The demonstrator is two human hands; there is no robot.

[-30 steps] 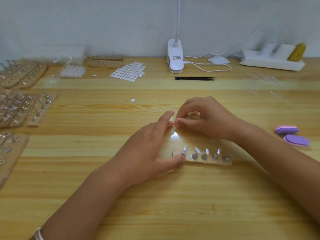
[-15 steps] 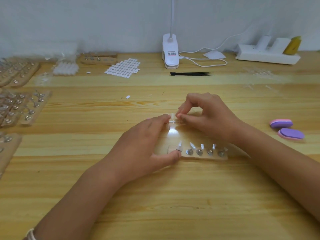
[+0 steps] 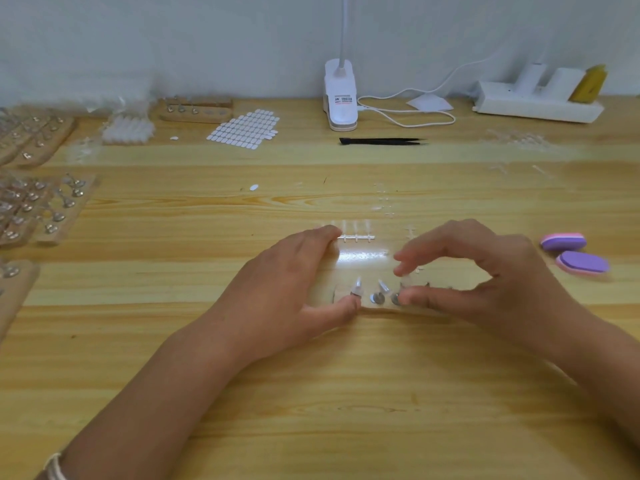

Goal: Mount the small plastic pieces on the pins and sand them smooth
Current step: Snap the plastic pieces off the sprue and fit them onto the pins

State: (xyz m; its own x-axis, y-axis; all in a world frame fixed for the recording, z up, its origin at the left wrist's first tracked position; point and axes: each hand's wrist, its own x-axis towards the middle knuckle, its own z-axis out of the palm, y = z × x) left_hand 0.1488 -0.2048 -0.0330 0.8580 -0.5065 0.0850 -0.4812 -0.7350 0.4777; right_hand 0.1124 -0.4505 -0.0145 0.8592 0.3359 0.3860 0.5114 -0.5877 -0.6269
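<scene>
Two hands work at the centre of the pale wooden surface (image 3: 311, 393). On the left hand (image 3: 287, 292) the fingers are straight: the forefinger presses the clear plastic strip of small pieces (image 3: 356, 237) flat and the thumb braces the small wooden pin block (image 3: 375, 308), evidently to steady both. The right hand (image 3: 491, 282) curves over the block, thumb and forefinger slightly apart; whether they pinch a piece cannot be told. Two purple oval sanding pads (image 3: 581, 263) lie well apart. The block holds upright metal pins (image 3: 377, 298), some capped.
</scene>
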